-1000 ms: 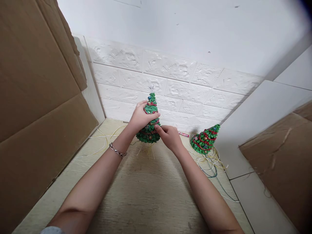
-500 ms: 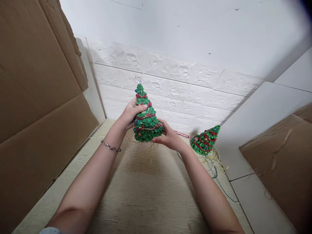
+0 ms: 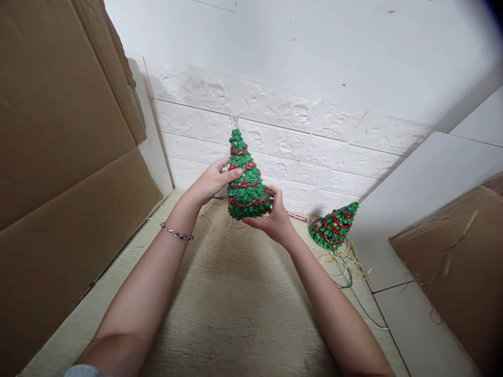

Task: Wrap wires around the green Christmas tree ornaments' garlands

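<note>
Between my hands, above the wooden tabletop (image 3: 236, 293), is a small green artificial Christmas tree (image 3: 247, 191) with red garlands, little ornaments and a clear star (image 3: 233, 121) on top. My left hand (image 3: 216, 180) is closed around its left side at mid-height, the thumb lying across the front. Lower down, my right hand (image 3: 273, 217) grips the base from the right, thumb underneath and fingers on the side. The tree is upright with a slight lean. A second decorated Christmas tree (image 3: 334, 226), with no star visible, stands tilted at the right.
Loose yellow, white and green wires (image 3: 346, 267) lie under and beside the second tree. A red pen (image 3: 297, 217) rests by the white brick-pattern wall (image 3: 298, 149). Large cardboard (image 3: 70, 131) rises on the left, and more cardboard (image 3: 463, 262) stands on the right.
The held tree has turned in my hands and shows a different side, with its tip slightly higher and further right. Both hands remain on it. The camera view has shifted slightly.
</note>
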The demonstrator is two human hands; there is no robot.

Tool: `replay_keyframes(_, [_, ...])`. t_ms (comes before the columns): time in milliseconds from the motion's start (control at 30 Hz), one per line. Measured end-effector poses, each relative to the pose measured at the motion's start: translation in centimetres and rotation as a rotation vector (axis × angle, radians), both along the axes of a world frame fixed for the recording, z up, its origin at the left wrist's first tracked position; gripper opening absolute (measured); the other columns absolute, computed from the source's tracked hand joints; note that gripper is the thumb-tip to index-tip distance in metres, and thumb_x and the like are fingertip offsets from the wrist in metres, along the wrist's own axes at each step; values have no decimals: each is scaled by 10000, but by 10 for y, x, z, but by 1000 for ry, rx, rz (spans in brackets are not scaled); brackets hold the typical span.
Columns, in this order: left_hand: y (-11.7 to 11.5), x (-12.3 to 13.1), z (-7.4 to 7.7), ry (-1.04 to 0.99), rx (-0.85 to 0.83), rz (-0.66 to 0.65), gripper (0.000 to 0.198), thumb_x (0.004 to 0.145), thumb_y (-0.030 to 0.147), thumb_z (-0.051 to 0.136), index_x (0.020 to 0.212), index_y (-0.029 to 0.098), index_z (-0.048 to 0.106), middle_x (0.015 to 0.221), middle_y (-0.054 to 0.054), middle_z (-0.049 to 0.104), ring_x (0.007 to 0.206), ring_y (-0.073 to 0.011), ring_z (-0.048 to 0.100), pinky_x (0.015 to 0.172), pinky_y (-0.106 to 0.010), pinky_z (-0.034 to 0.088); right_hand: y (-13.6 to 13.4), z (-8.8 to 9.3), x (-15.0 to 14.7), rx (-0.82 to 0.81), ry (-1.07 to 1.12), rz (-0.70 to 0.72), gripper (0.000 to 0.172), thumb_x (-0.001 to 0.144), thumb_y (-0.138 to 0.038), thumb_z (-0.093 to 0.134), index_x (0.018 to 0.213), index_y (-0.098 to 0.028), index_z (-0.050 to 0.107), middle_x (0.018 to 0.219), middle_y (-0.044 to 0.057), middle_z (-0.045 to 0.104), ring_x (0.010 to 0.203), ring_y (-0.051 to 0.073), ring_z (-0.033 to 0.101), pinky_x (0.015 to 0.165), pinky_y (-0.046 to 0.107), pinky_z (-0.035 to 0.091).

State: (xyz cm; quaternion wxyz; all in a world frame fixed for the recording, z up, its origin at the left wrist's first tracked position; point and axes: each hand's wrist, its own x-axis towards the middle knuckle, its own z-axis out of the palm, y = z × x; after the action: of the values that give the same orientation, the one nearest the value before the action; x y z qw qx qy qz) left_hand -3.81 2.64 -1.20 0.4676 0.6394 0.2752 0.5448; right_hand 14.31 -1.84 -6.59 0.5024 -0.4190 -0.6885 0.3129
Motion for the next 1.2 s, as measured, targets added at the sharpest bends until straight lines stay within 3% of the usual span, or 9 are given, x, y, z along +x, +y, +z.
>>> replay_keyframes(233, [7,8,-15,-12,-161,-24,466,627,562,739,843,151,703,816,-91,710,791,-199,652,750,-322,508,6,-8,-2,151,-104,-235,836,467,-348,831,1156,-198,382,1160,125,513,1115,284,500,960,475,428])
replay_keyframes(433, [2,21,-16,-61,-132,18,480,673,617,672,864,177,692,837,-84,707,836,-213,651,754,-326,516,7,-8,-2,201,-160,-332,838,463,-349,831,1165,-185,405,1130,132,531,1089,296,505,928,469,436])
replay_keyframes(600, [-5,33,-12,-61,-139,96,549,624,532,752,1014,168,621,990,-92,678,909,-220,642,813,-345,511,4,-8,-4,304,-207,-356,839,502,-384,824,1195,-203,388,1139,130,525,1082,297,497,907,475,444])
replay_keyframes(833, [-13,53,-9,-220,-180,260,471,557,327,812,940,165,590,953,-75,655,877,-209,628,822,-357,514,1,-8,-6,349,-253,-365,859,552,-397,818,1247,-227,342,1191,147,490,1119,305,463,944,501,427])
replay_keyframes(1100, [-12,54,-11,-246,-157,310,435,587,339,794,935,178,590,928,-57,655,863,-208,632,809,-353,523,-1,-4,-4,327,-335,-365,878,592,-467,793,1307,-214,352,1222,165,508,1139,330,469,974,538,390])
replay_keyframes(1200, [-9,50,-12,-263,-163,279,378,599,353,789,873,175,598,868,-46,656,822,-199,633,771,-334,533,5,-1,6,328,-398,-257,888,622,-513,773,1347,-201,366,1284,184,492,1195,340,455,1001,534,375])
